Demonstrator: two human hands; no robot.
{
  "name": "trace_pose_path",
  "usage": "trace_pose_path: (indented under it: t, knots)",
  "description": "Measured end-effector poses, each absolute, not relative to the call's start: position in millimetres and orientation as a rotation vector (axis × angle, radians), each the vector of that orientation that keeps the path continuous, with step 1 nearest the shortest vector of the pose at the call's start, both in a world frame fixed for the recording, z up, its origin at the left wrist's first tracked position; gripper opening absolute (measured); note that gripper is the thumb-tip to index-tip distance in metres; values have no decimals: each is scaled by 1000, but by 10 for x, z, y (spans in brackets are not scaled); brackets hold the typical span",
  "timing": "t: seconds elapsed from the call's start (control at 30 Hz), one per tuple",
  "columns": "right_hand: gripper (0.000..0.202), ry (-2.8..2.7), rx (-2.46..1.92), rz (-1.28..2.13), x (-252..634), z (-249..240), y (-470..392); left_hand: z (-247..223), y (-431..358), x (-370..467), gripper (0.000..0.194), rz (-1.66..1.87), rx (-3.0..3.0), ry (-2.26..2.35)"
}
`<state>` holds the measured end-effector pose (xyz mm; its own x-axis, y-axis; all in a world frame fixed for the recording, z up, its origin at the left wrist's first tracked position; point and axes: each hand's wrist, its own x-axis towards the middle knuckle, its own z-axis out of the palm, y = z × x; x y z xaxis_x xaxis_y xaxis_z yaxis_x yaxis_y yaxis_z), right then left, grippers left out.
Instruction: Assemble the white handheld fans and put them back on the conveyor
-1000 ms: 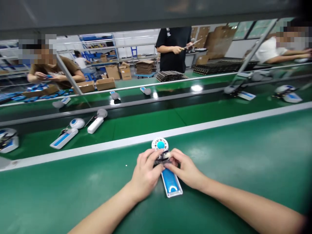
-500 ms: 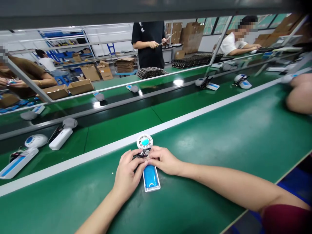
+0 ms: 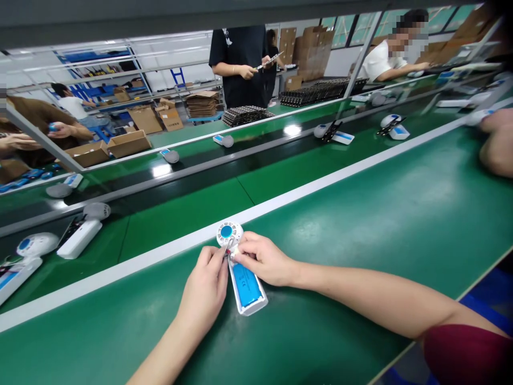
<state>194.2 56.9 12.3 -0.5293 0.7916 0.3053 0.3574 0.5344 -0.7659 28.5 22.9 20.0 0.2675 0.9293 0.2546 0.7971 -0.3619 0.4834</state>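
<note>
A white handheld fan (image 3: pixel 259 309) lies open on the green worktable, its round head with a blue centre pointing away from me and a blue battery (image 3: pixel 247 283) in its handle. My left hand (image 3: pixel 206 283) is closed at the neck of the fan, pinching a thin, dark circuit board (image 3: pixel 228 248) that shows nearly edge-on. From the other side my right hand (image 3: pixel 266 260) closes its thumb and fingertips over the neck, at a small white piece. Whether that piece is loose or part of the fan I cannot tell.
Beyond the white edge strip (image 3: pixel 160 251), a green conveyor belt (image 3: pixel 200 200) carries several fans, some with dark boards. A co-worker's arm (image 3: pixel 499 144) is at the right. Across the line, several people work near open cartons (image 3: pixel 130 143) and stacked boards (image 3: pixel 246 116).
The board has turned from lying flat under both hands to nearly edge-on in my left hand. My right fingers have shifted to the white neck. The fan has tilted slightly, and fans on the belt have moved.
</note>
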Motion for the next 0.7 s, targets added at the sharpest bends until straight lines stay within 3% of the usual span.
trace_pose_path:
  t: [0.3, 0.7]
  knots:
    - [27, -2156, -1001, 704, 1938, 110, 540, 114, 185, 329, 27, 656, 2455, 1623]
    - [24, -2234, -958, 626, 1962, 74, 510, -64, 113, 333, 44, 705, 2911, 1501]
